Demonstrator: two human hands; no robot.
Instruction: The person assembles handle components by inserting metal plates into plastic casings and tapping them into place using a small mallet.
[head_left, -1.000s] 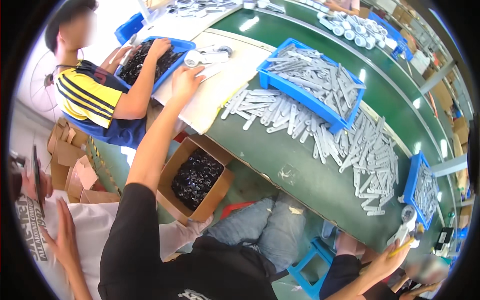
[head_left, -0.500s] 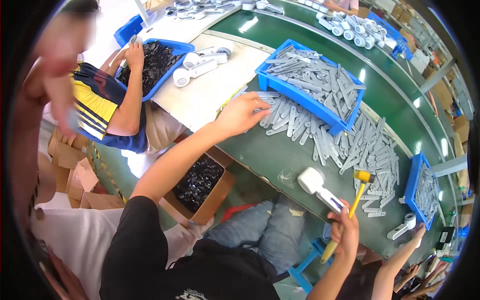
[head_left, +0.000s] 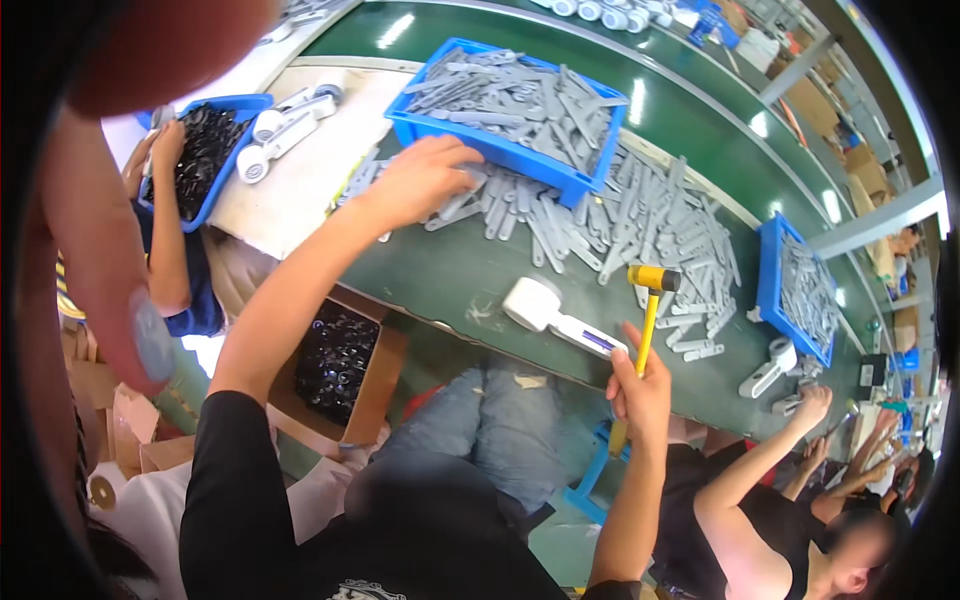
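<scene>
My left hand (head_left: 425,182) reaches to the pile of flat grey plastic strips (head_left: 550,232) along the front of a blue bin. Its fingers are closed on a grey strip (head_left: 474,180), mostly covered by the fingertips. A small mallet (head_left: 655,278) with a yellow-and-black head and a yellow handle is gripped in my right hand (head_left: 643,392), head up. Beside that hand, a white handheld shower head (head_left: 532,303) lies near the table's front edge. Its handle, with an open slot, ends at my right fingertips.
The blue bin (head_left: 590,188) is heaped with strips; another blue bin (head_left: 768,275) stands at the right. At left, a person works over a tub (head_left: 262,104) of black parts. A cardboard box (head_left: 372,395) of dark parts sits below the table. Another person's arm (head_left: 760,455) is at right.
The whole view has swung, so things appear farther left and higher. My left hand has moved rightward along the bin's front and its fingers have closed at the strips. My right hand still grips the mallet.
</scene>
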